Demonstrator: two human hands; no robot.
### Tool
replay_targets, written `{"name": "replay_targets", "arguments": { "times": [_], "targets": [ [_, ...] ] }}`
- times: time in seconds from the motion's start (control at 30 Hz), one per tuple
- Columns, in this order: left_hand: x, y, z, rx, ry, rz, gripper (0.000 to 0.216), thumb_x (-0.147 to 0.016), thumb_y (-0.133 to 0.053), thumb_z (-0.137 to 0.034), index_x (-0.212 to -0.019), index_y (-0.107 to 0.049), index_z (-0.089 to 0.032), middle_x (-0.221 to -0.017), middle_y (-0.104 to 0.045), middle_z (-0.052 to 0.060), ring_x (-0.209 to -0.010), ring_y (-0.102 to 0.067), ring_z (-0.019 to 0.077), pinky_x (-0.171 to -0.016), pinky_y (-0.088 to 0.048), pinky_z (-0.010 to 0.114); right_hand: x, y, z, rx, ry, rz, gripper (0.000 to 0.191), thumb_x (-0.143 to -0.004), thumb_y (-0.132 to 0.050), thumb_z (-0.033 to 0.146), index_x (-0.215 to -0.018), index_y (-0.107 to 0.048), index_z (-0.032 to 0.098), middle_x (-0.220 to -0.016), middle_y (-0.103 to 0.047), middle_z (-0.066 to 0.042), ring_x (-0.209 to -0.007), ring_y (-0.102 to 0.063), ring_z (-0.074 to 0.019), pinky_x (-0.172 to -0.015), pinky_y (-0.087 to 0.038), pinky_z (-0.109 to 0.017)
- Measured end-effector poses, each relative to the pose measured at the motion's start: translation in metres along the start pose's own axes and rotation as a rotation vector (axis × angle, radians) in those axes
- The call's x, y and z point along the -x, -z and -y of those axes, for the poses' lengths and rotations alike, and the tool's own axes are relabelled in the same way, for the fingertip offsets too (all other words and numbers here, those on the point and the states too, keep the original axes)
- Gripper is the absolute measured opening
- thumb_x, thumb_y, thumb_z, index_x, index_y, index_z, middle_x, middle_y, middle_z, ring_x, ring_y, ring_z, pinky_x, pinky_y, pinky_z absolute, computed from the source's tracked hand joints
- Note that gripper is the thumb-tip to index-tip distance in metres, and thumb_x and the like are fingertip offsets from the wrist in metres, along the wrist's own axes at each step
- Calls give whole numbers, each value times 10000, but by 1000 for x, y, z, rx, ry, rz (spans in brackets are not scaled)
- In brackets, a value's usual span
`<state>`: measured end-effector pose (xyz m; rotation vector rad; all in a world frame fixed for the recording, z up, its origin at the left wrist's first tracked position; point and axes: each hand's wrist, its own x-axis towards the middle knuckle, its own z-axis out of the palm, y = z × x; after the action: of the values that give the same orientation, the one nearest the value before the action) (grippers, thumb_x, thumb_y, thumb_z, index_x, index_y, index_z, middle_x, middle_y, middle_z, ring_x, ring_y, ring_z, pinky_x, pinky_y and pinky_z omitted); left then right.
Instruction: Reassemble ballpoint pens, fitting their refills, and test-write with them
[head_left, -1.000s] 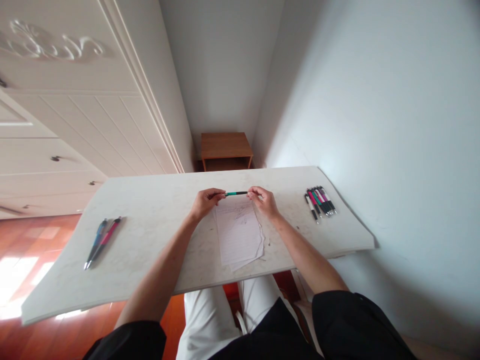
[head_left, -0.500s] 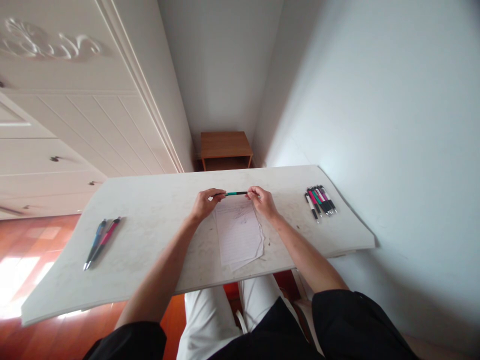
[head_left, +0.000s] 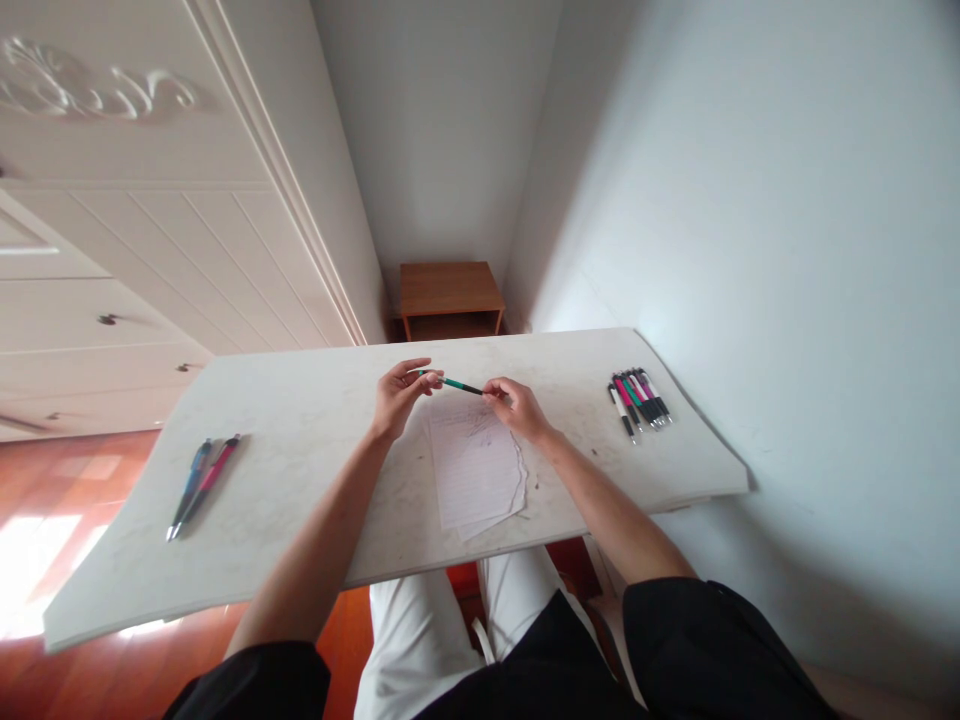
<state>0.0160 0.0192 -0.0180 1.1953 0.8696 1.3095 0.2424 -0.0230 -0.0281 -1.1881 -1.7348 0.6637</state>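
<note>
A green and black pen (head_left: pixel 454 383) is held between both hands above the top of a lined paper sheet (head_left: pixel 476 470). My left hand (head_left: pixel 397 396) pinches the pen's left end, which is raised. My right hand (head_left: pixel 514 407) pinches its right end, lower and close to the paper. The pen slants down to the right. The paper lies on the white table (head_left: pixel 315 440) and carries scribbles near its top.
Several pens (head_left: pixel 637 398) lie in a bunch at the table's right side. Two pens (head_left: pixel 201 482), one blue and one red, lie at the left. A small wooden table (head_left: pixel 448 297) stands beyond, between a white wardrobe and the wall.
The pen was level before; now its left end is lifted with my left hand and the right end has dipped toward the paper.
</note>
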Motion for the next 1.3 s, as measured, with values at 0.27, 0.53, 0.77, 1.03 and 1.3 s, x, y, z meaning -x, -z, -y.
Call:
{"name": "replay_targets", "arguments": {
  "times": [0.27,0.53,0.77,1.03,1.3],
  "targets": [
    [-2,0,-2,49,47,-103,484,-701,-789,-425,-1026,-564,-145,-843,-754,104,-594,-676,141,-536,-451,224,2,5,10,-188,-29,10,308,-914,-533,462,-863,-652,184,-864,-674,-55,-845,-626,-188,-793,-484,-312],
    [-2,0,-5,39,47,-112,423,-719,-760,-442,-948,-528,-173,-794,-744,66,-541,-648,116,-517,-433,207,2,4,8,-269,-134,-27,434,-908,-491,582,-833,-648,184,-820,-666,-54,-800,-627,-178,-768,-490,-299],
    [-2,0,-3,-5,61,-94,395,-719,-761,-443,-912,-572,-154,-784,-739,73,-552,-656,129,-512,-437,218,3,2,7,-213,-134,55,459,-909,-475,595,-808,-654,185,-788,-667,-51,-766,-624,-177,-743,-491,-300],
    [-3,1,-2,-18,42,-119,412,-664,-809,-425,-877,-599,-141,-731,-732,64,-500,-603,100,-502,-444,220,4,2,6,-220,-144,52,441,-899,-504,585,-809,-657,181,-804,-671,-51,-766,-622,-178,-732,-490,-296],
    [10,-17,-9,46,106,31,432,-693,-795,-437,-918,-554,-158,-773,-738,73,-533,-644,133,-527,-481,248,0,1,18,-533,-267,60,468,-808,-615,626,-946,-625,178,-870,-683,-62,-753,-634,-159,-712,-518,-287]
  ]
}}
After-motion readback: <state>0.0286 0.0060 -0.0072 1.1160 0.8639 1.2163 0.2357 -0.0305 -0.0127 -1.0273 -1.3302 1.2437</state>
